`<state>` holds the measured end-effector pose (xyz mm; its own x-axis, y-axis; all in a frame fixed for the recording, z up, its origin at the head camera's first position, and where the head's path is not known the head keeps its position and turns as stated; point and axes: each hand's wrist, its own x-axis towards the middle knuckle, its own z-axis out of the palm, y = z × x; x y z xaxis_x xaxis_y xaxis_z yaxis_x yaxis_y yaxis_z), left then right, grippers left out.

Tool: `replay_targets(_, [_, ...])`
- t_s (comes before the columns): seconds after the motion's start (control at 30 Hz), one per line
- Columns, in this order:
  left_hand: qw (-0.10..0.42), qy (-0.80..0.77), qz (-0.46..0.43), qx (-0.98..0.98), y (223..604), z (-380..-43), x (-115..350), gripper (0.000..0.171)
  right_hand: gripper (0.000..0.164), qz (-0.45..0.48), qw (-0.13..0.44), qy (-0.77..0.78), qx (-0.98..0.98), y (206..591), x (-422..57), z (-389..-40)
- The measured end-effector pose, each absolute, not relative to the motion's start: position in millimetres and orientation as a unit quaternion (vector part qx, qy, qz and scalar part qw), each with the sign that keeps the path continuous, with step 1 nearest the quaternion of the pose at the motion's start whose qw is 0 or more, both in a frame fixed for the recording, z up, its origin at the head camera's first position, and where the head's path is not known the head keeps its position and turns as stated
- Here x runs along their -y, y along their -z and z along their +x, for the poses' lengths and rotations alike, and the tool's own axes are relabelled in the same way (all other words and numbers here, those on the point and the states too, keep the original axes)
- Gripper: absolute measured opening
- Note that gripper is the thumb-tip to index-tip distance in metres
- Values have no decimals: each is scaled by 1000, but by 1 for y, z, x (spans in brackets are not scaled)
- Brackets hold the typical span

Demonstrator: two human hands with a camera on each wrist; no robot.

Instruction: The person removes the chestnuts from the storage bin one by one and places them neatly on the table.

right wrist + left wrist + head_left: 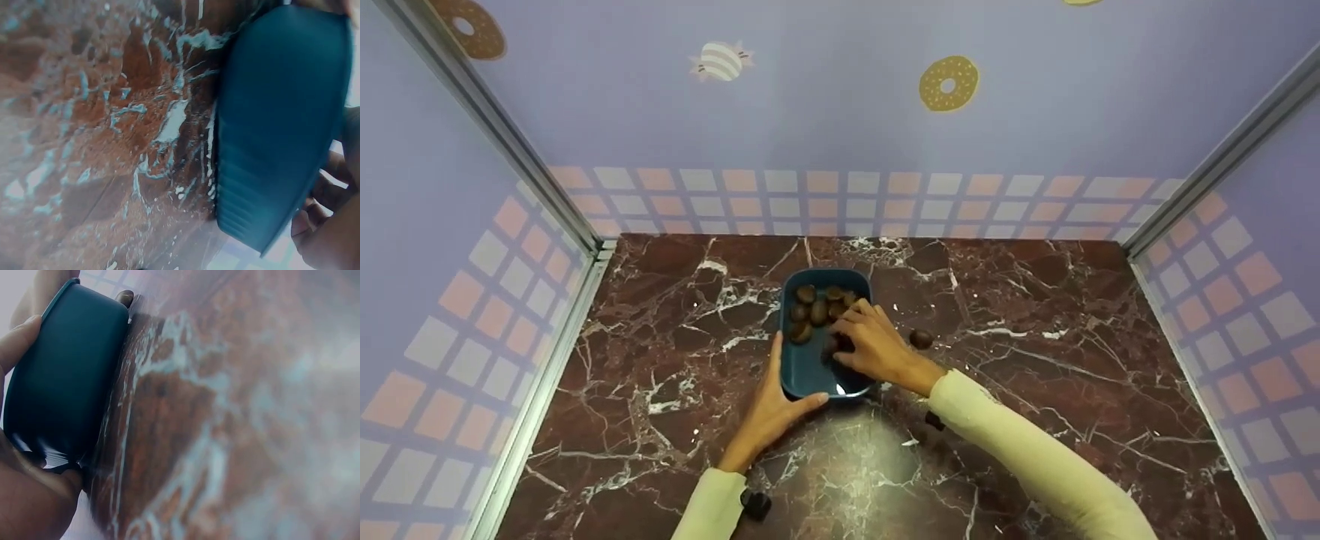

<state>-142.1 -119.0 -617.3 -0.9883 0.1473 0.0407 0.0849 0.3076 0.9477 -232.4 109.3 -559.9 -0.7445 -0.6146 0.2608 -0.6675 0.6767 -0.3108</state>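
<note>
A dark teal rectangular container (810, 367) stands on the table, with several brown chestnuts (819, 312) gathered in its far half. My left hand (772, 409) grips its near left corner, the thumb along the near wall and the fingers along the left side. Reaching over the right wall, my right hand (874, 341) is inside the container with bent fingers. Between its fingertips and thumb is a dark, blurred chestnut (835, 346), partly hidden by the hand. In the right wrist view the container's outer wall (275, 124) hides most of the fingertips.
A single chestnut (921, 339) lies on the marbled table (1035, 420) to the right of the container. Small pale bits are scattered near it. Purple panels (840, 127) with metal frame strips enclose the table at the back and both sides.
</note>
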Motion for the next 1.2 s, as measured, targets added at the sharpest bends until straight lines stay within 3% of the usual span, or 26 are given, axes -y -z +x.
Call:
replay_targets(0.2, [29, -582, 75, -809, 617, -142, 120, 126, 38, 342, 72, -230, 908, 549, -126, -223])
replay_targets(0.63, [43, -592, 71, -801, 616, -142, 121, 123, 38, 338, 150, -263, 891, 548, -171, -212])
replay_targets(1.2, [39, -579, 78, -810, 615, -141, 122, 125, 36, 293, 131, -270, 908, 559, -225, -212])
